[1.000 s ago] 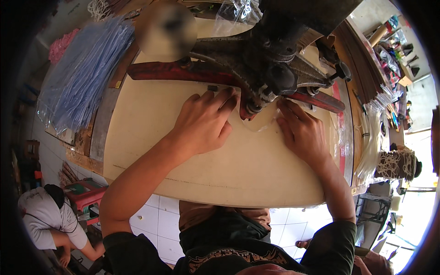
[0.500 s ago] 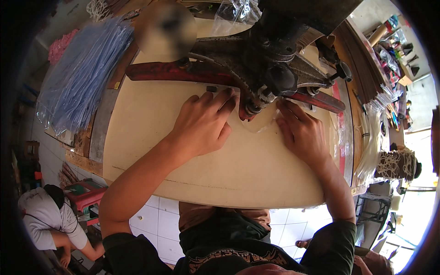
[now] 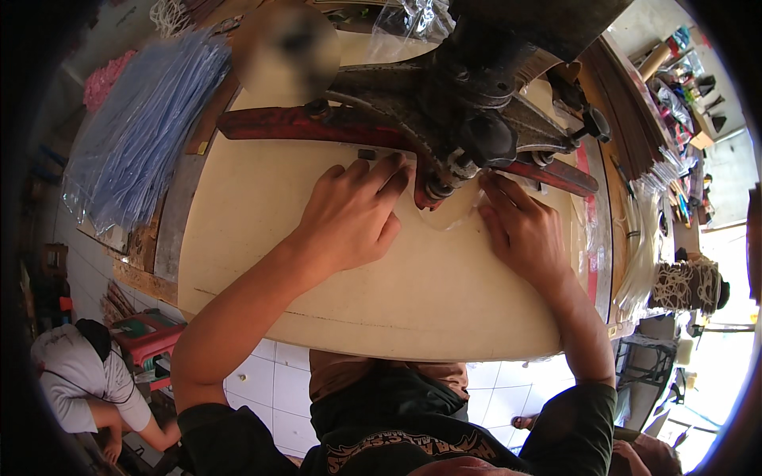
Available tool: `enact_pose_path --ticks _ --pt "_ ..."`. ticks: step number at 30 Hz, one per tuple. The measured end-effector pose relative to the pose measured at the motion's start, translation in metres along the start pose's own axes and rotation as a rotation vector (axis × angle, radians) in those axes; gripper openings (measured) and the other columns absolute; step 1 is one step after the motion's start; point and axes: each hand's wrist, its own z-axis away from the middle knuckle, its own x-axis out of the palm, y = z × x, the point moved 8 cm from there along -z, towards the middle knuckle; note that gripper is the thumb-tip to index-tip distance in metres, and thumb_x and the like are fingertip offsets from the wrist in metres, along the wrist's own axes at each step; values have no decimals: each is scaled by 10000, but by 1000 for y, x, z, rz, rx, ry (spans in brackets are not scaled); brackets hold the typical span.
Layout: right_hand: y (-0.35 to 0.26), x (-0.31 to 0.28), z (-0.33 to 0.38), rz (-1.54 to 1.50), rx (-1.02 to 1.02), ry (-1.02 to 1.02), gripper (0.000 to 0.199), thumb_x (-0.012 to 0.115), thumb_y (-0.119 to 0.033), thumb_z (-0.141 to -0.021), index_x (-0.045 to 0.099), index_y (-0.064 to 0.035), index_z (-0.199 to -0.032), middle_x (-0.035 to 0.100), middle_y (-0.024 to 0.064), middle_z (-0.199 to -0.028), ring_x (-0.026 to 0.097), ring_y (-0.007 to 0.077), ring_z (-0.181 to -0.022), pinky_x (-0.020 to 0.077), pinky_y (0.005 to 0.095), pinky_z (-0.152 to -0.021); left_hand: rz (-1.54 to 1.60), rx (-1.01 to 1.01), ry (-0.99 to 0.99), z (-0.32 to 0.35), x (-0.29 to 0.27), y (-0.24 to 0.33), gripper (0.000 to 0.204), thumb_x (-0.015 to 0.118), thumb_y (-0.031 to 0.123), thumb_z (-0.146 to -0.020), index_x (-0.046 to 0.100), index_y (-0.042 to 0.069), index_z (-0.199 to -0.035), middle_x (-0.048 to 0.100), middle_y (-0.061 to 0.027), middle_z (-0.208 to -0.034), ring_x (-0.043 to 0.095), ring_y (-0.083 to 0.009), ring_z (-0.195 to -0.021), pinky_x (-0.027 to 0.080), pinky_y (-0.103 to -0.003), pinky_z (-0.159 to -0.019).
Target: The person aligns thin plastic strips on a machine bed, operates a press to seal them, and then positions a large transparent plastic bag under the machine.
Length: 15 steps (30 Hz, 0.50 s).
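Observation:
A dark metal press head with a long red bar stands over a cream board. Beneath the press's middle, a rounded edge of clear plastic sheet shows; the rest is hidden. My left hand rests on the board left of the press foot, its fingers reaching to the bar and its thumb apart from them. To the right of the foot, my right hand has its fingertips at the plastic's edge, thumb and forefinger apart. Both hands are open, palms down.
A stack of bluish plastic sleeves lies at the left. Crumpled clear plastic sits at the back. Pale strands hang along the right edge. A person in pale clothes bends low at lower left beside a red stool.

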Motion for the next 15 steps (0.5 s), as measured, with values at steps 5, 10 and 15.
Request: enact_pose_path --ticks 5,10,15 --pt "0 0 0 4 -9 10 335 667 -138 -918 673 -58 -1243 686 116 -1210 724 332 -804 601 405 -691 45 -17 -17 0 1 -1 446 631 91 -731 646 -35 -1158 628 -172 -1238 643 -310 -865 537 -425 -713" --pt "1 0 2 31 -52 45 314 665 -179 -929 681 -51 -1215 683 93 -1207 723 301 -763 597 390 -634 2 4 2 -1 1 1 453 651 114 -711 663 -17 -1144 638 -149 -1231 652 -272 -858 535 -376 -646" --pt "0 -1 0 -5 4 -9 348 667 -119 -916 665 -59 -1259 688 132 -1200 720 355 -860 602 415 -737 3 -11 -18 -1 1 0 453 650 118 -709 664 -17 -1141 636 -145 -1222 648 -272 -856 535 -376 -653"
